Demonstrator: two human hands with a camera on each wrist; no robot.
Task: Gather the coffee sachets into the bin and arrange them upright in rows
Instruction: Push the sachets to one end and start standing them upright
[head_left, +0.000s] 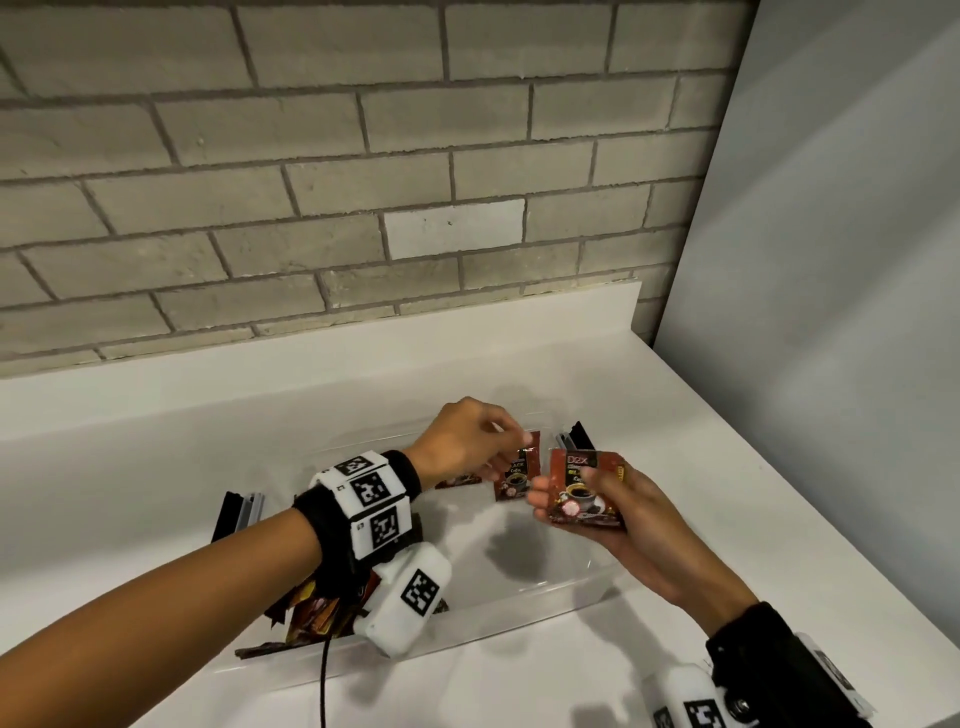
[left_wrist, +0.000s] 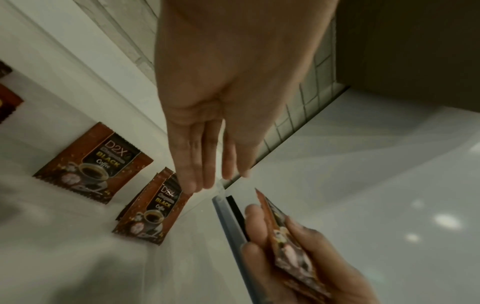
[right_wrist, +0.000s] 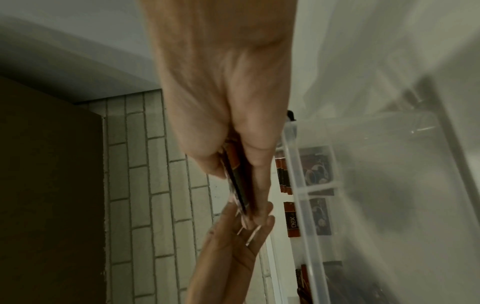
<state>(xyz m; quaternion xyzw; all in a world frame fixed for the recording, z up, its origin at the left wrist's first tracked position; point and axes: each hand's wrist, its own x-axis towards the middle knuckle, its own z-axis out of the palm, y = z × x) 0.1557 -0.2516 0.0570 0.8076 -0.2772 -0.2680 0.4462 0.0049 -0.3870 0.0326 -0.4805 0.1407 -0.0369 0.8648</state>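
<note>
A clear plastic bin (head_left: 519, 605) stands on the white counter. Inside it, brown D2X coffee sachets (left_wrist: 153, 209) stand upright against the far wall, and another sachet (left_wrist: 93, 162) leans to their left. My left hand (head_left: 511, 447) reaches into the bin, its straight fingertips (left_wrist: 189, 185) touching the top edge of the upright sachets (head_left: 517, 470). Just right of it, my right hand (head_left: 569, 488) grips a small stack of sachets (head_left: 576, 467) between thumb and fingers above the bin. The right wrist view shows that stack (right_wrist: 235, 181) edge-on in the pinch.
Several loose sachets (head_left: 311, 616) lie heaped at the bin's near left end, partly under my left wrist. Black and grey latches (head_left: 576, 436) (head_left: 239, 512) stick up at both ends of the bin. A brick wall rises behind the counter and a white panel closes the right side.
</note>
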